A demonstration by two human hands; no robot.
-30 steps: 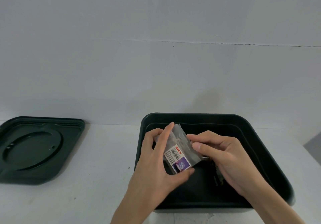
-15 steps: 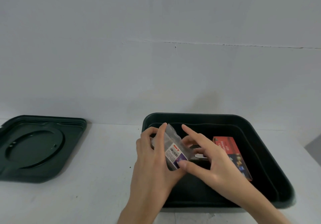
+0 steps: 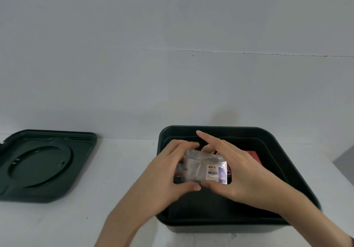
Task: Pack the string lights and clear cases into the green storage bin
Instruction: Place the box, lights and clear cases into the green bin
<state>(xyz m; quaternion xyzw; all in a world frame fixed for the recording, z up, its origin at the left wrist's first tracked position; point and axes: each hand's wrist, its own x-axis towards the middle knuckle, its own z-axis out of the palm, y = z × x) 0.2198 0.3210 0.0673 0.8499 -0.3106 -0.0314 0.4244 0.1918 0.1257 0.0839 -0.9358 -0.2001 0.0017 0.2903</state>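
Observation:
A dark green storage bin point(image 3: 272, 137) stands open on the white table at the lower right. Over its left half both hands hold a clear case point(image 3: 203, 168) with a white and purple label. My left hand point(image 3: 162, 174) grips the case's left side between thumb and fingers. My right hand point(image 3: 237, 168) grips its right side, with the index finger sticking out straight. A red string-light box point(image 3: 252, 155) lies inside the bin, mostly hidden behind my right hand.
The bin's dark green lid point(image 3: 42, 164) lies upside down on the table at the far left. A white wall rises right behind the table. Bare white tabletop point(image 3: 122, 170) separates lid and bin.
The clear case has turned from tilted on edge to lying flatter, label facing up. My right hand came back onto it and now covers most of the red box.

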